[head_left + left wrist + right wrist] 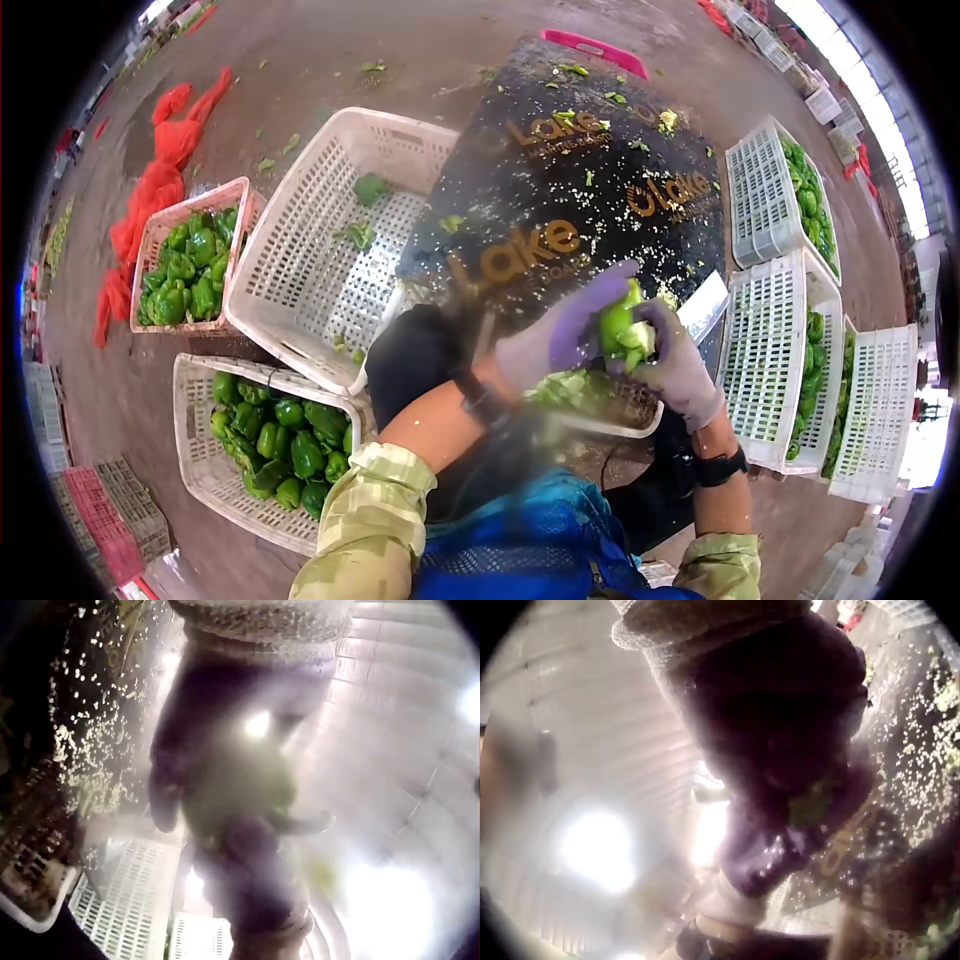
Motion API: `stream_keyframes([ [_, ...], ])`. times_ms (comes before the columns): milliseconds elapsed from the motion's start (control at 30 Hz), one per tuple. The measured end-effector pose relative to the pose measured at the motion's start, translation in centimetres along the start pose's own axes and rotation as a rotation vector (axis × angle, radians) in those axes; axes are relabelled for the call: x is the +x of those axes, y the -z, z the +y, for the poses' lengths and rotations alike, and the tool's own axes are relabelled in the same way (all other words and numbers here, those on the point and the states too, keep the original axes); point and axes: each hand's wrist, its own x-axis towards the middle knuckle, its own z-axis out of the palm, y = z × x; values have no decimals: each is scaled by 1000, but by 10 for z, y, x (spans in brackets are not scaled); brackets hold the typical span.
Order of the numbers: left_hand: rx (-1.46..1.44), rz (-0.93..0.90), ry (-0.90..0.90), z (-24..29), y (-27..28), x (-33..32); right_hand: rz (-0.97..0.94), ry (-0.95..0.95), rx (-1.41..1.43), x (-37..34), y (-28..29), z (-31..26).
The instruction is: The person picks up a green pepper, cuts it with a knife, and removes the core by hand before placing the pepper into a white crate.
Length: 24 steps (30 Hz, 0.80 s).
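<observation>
In the head view my left hand (555, 335), in a purple and grey glove, holds a green bell pepper (616, 322) over the near edge of a black mat (520, 205). My gloved right hand (682, 372) grips a pale, cut part with a green stem (636, 343) at the pepper's near side. Just beyond the right hand is a broad pale blade (704, 305); its handle does not show. The left wrist view gives a blurred pepper (244, 784) between both hands. In the right wrist view the dark glove (772, 742) hides most of it.
Seeds and green scraps dot the mat. Left of me stand a large white crate (290, 235) with a few pieces and two crates of whole peppers (290, 440) (190, 265). More pepper crates (765, 350) line the right. A tray of scraps (640, 432) sits below my hands.
</observation>
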Motion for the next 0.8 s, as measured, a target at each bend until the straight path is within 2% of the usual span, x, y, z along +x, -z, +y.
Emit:
stream_keyframes([
  [33, 142, 52, -87, -1, -1, 1, 111, -84, 215, 2, -6, -1],
  [100, 154, 73, -125, -3, 5, 10, 156, 10, 72, 6, -13, 6],
  [133, 269, 138, -149, -2, 2, 5, 180, 55, 5, 8, -18, 7],
  [167, 334, 26, -187, -5, 7, 0, 56, 0, 298, 8, -23, 6],
  [233, 299, -3, -189, -9, 17, 0, -23, -180, 511, 6, -12, -3],
  [267, 202, 74, -152, -10, 18, 8, -61, -270, 615, 5, -7, -4],
  [300, 106, 148, -111, -10, 18, 14, -52, -255, 611, 5, -4, -2],
  [400, 209, 198, -204, -8, 18, 18, 62, -89, 338, 10, -17, 4],
  [433, 263, 231, -242, -9, 19, 18, 177, -15, 186, 14, -25, 10],
  [533, 441, 339, -359, -9, 24, 20, 249, 24, 125, 15, -32, 22],
  [567, 363, 395, -342, -9, 23, 21, 254, 37, 154, 13, -33, 27],
  [600, 320, 419, -317, -6, 26, 20, 307, 3, 79, 5, -36, 9],
  [633, 277, 439, -295, 0, 33, 22, 370, 60, 11, -3, -32, 17],
  [667, 189, 343, -317, 3, 45, 24, 428, 114, -63, -13, -28, 25],
  [700, 97, 245, -329, 5, 57, 26, 488, 57, 213, -22, -32, 12],
  [733, 5, 148, -332, 13, 54, 23, 415, 3, -20, -30, -17, 22],
  [800, -275, 20, -393, 12, 29, 25, 191, 22, -342, -32, -6, 27],
])
